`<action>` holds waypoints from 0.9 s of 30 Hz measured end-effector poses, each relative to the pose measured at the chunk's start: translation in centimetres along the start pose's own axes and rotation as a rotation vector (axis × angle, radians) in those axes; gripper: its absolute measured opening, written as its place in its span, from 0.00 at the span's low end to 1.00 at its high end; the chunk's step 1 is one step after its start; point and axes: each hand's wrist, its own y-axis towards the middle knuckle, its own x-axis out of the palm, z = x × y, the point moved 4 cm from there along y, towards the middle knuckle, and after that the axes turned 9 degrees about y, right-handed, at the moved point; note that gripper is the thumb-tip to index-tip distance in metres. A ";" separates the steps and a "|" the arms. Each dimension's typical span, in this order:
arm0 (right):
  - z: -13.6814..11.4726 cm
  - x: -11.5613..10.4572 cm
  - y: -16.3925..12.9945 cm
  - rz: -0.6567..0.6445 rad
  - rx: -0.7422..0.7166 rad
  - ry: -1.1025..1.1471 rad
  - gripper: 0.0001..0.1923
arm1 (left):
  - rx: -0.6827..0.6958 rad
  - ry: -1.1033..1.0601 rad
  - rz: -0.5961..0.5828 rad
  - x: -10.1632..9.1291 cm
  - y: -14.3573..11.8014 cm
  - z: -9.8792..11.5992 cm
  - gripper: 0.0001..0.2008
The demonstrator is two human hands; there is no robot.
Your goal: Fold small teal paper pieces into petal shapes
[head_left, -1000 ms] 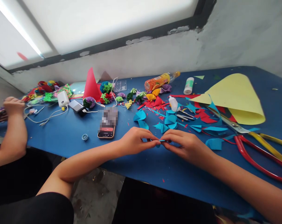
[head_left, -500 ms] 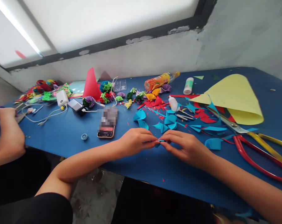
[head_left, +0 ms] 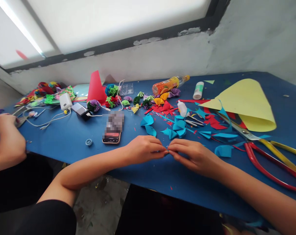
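Note:
My left hand point(head_left: 143, 149) and my right hand point(head_left: 192, 154) meet fingertip to fingertip just above the blue table point(head_left: 64, 140), near its front edge. Between the fingertips they pinch a small folded blue paper piece point(head_left: 166, 152), almost wholly hidden by the fingers. Just behind the hands lie several folded blue paper fans point(head_left: 176, 128) and red paper scraps point(head_left: 212, 122).
A phone point(head_left: 112, 128) lies left of my hands. Big scissors with red and yellow handles point(head_left: 265, 148) and a curled yellow sheet point(head_left: 245, 101) lie at right. A glue bottle point(head_left: 181, 108), orange drink bottle point(head_left: 167, 85), red cone point(head_left: 96, 87) and paper flowers stand behind. Another person's hand point(head_left: 7, 135) rests at far left.
My fingertips have closed together, so the blue piece that showed between them is now nearly hidden. The other person's hand at left has dropped lower toward the table edge.

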 end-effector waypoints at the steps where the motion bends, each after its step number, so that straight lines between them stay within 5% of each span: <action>1: 0.0 0.0 0.0 -0.006 -0.009 -0.005 0.11 | 0.000 -0.006 0.006 0.0 0.0 0.0 0.14; 27: -0.6 -0.1 -0.2 0.018 -0.136 -0.120 0.12 | 0.079 0.009 0.080 -0.2 0.1 0.1 0.15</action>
